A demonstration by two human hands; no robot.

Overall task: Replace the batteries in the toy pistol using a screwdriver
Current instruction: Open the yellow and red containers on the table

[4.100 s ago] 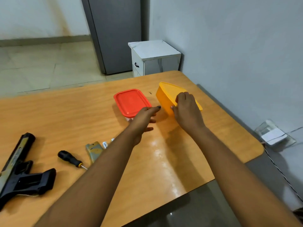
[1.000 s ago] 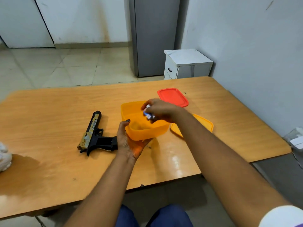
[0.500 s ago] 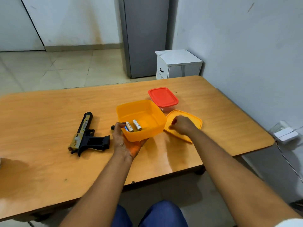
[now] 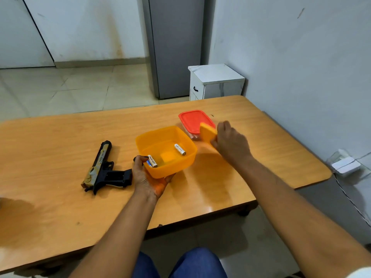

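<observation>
Whereas half a second ago the flat orange plastic lid [image 4: 207,133] lay on the wooden worktop [image 4: 60,137] to the right of the tub with the right hand [image 4: 230,144] resting on it, that hand has now raised the lid on edge, clear of the surface, fingers closed round its near-right corner. The lid stands tilted, just in front of the red-lidded clear container [image 4: 195,121] at the far side. The left hand [image 4: 149,175] continues to cradle the open square orange plastic tub [image 4: 166,151] from beneath, palm under the base and thumb on the left rim, so the tub is held slightly off the worktop.

Inside the tub lie two cylindrical batteries: one silver battery [image 4: 179,149] towards the far right and one battery with a blue end [image 4: 151,161] in the near-left corner. They sat side by side a moment earlier and have since rolled apart.

The black and tan toy pistol [image 4: 104,167] rests on its side to the left of the tub, near the left hand but untouched. No screwdriver can be made out.

Assessment: the batteries appear to be stored away and the lid is being brought over to close the tub. Whether fresh cells are already fitted in the pistol cannot be determined.
</observation>
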